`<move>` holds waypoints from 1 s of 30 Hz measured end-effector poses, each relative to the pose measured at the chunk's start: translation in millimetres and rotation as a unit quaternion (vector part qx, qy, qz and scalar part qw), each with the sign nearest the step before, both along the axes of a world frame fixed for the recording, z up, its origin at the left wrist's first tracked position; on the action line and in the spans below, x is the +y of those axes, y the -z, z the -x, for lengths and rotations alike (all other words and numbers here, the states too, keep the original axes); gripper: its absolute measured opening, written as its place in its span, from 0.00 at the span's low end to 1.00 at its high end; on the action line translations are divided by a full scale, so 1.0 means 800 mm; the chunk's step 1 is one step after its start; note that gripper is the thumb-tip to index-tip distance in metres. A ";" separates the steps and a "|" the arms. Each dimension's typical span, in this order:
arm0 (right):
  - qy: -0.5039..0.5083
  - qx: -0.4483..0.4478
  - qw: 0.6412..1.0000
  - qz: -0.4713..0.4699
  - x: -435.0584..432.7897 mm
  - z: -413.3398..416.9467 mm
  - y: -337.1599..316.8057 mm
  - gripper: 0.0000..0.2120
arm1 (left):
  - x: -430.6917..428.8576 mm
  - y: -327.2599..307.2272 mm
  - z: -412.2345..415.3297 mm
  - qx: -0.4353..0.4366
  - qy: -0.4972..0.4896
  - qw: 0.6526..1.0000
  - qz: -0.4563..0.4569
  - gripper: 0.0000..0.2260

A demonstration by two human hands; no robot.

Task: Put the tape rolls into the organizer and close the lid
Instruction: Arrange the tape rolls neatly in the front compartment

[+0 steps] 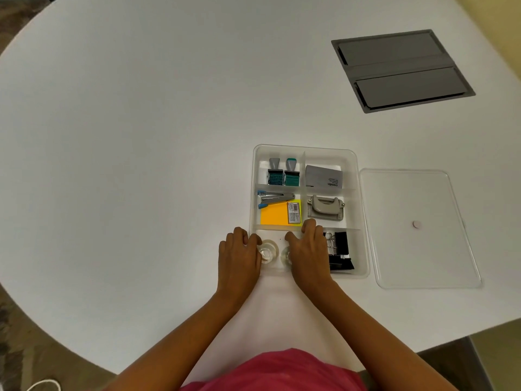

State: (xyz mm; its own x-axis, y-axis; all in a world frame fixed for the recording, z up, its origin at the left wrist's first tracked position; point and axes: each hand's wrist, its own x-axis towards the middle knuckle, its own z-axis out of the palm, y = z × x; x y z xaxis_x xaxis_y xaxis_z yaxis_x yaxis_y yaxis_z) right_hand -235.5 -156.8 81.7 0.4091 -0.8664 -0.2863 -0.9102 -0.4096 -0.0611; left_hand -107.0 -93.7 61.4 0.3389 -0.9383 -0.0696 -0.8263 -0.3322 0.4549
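A clear plastic organizer point(355, 165) with several compartments sits on the white table. Two clear tape rolls lie in its near-left compartment: the left tape roll point(266, 251) and the right tape roll point(285, 255). My left hand point(239, 256) rests on the left roll with its fingers curled around it. My right hand point(308, 249) covers part of the right roll in the same way. The clear lid point(417, 249) lies flat on the table to the right of the organizer, apart from it.
Other compartments hold two stamps point(283, 172), a grey box point(324, 176), a stapler point(275, 198), orange sticky notes point(275, 217), a hole punch point(325, 207) and black binder clips point(339, 251). A grey cable hatch point(401, 70) is set into the table at the far right.
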 end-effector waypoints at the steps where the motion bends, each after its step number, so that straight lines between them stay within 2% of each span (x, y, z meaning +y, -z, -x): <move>1: 0.009 -0.011 1.000 0.005 0.001 0.001 -0.003 0.19 | 0.000 0.000 0.000 -0.003 0.000 1.000 0.001 0.06; 4: 0.036 -0.047 0.998 0.021 0.007 0.008 -0.010 0.22 | 0.000 0.001 0.000 -0.009 0.002 1.000 0.004 0.05; 11: 0.020 -0.060 0.998 0.015 -0.002 0.006 -0.006 0.17 | 0.000 0.007 -0.001 -0.020 0.010 1.000 0.004 0.06; 18: -0.041 0.003 0.999 -0.003 -0.015 -0.009 0.006 0.12 | 0.001 0.007 -0.003 -0.022 0.014 1.000 0.003 0.06; 30: -0.024 0.014 0.999 0.015 -0.007 -0.002 0.005 0.08 | 0.000 0.009 -0.002 -0.017 0.008 1.000 0.009 0.06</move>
